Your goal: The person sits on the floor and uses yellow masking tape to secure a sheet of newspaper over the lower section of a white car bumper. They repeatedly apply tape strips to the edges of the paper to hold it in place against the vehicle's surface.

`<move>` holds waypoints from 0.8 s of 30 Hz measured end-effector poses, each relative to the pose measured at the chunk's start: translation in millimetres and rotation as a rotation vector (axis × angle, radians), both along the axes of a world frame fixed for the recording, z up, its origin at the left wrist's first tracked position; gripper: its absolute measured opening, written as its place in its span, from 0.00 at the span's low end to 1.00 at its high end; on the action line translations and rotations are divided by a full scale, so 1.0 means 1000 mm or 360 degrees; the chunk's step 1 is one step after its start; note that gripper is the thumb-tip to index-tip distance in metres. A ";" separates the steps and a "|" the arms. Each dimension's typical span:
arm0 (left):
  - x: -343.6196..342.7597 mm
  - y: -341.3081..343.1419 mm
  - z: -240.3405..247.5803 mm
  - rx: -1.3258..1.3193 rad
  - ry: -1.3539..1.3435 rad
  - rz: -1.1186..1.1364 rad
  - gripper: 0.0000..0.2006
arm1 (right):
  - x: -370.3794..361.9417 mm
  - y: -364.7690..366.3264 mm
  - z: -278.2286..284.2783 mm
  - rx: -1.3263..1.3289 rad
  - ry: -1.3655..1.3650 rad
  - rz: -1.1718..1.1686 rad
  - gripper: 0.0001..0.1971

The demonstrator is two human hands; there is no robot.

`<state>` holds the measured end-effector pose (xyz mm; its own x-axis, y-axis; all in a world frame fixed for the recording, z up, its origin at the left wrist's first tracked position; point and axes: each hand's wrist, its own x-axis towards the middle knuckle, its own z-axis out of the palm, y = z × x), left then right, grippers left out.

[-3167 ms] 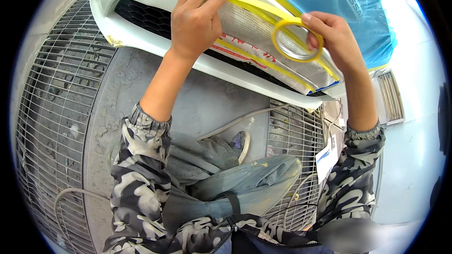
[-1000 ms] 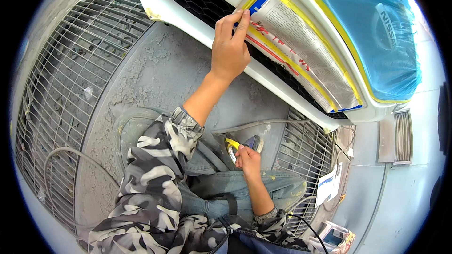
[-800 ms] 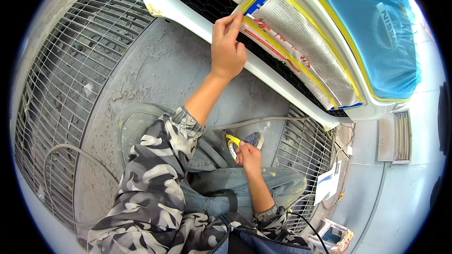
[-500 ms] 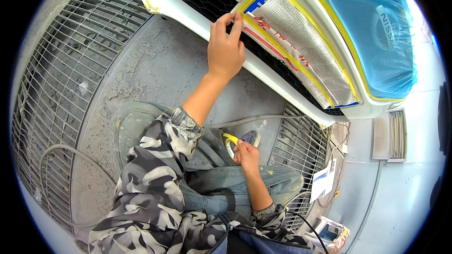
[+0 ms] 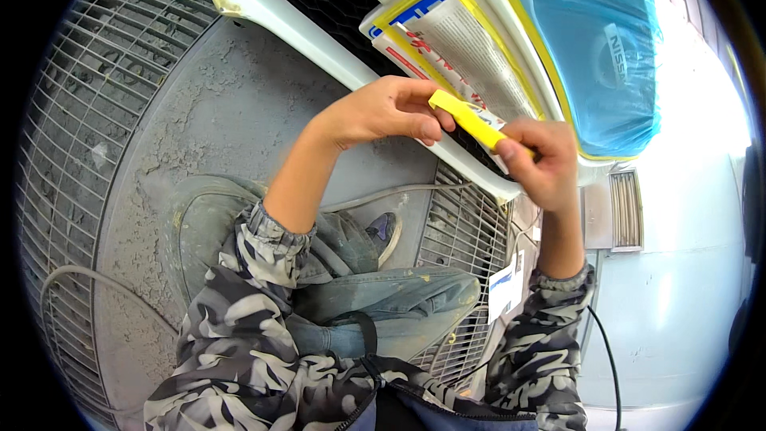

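Note:
My right hand (image 5: 545, 161) grips a roll of yellow masking tape (image 5: 472, 122), seen nearly edge-on, with thumb and fingers at its right end. My left hand (image 5: 387, 116) is at the roll's other end, fingers bent and thumb apart from them. Its fingertips are close to or touching the tape; which, I cannot tell. Just beyond both hands, newspaper (image 5: 471, 40) edged with yellow tape covers part of a white car bumper (image 5: 303, 44). Part of the newspaper's lower end is hidden behind the roll and my hands.
Blue plastic film (image 5: 578, 48) covers the car's panel at upper right. Metal floor grates (image 5: 120, 88) lie on both sides, and a grey hose (image 5: 104, 251) runs across the floor. My crossed legs (image 5: 399, 303) are below my hands. A paper sheet (image 5: 504, 287) stands at right.
My right hand has risen from near my lap to the bumper with the tape roll. My left hand has come off the newspaper's upper left edge and moved down to the roll.

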<state>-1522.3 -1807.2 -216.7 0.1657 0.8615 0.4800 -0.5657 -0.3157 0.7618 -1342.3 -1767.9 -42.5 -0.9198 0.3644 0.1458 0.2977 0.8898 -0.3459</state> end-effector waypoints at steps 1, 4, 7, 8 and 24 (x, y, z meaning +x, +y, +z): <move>0.004 0.005 -0.005 0.0060 -0.0154 0.0040 0.26 | -0.005 0.003 0.005 -0.0026 -0.0078 -0.0038 0.10; -0.004 0.002 -0.007 -0.0024 -0.0244 0.0156 0.19 | -0.025 0.008 0.019 0.0124 -0.0353 -0.0011 0.11; -0.013 0.000 -0.012 0.0055 -0.0334 0.0247 0.11 | -0.051 0.009 0.035 0.0293 -0.0570 0.0058 0.12; -0.016 0.000 -0.013 0.0078 -0.0354 0.0266 0.11 | -0.061 0.012 0.041 0.0331 -0.0624 0.0051 0.12; -0.015 0.053 -0.047 -0.0617 -0.0902 0.1247 0.09 | -0.138 0.072 0.082 0.1478 -0.0837 -0.0044 0.22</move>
<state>-1537.8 -1753.9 -263.3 -0.6700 0.7421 -0.0196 -0.6143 -0.5394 0.5759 -1480.4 -1696.0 39.8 -0.9410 0.3365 -0.0357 0.2365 0.7292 0.6421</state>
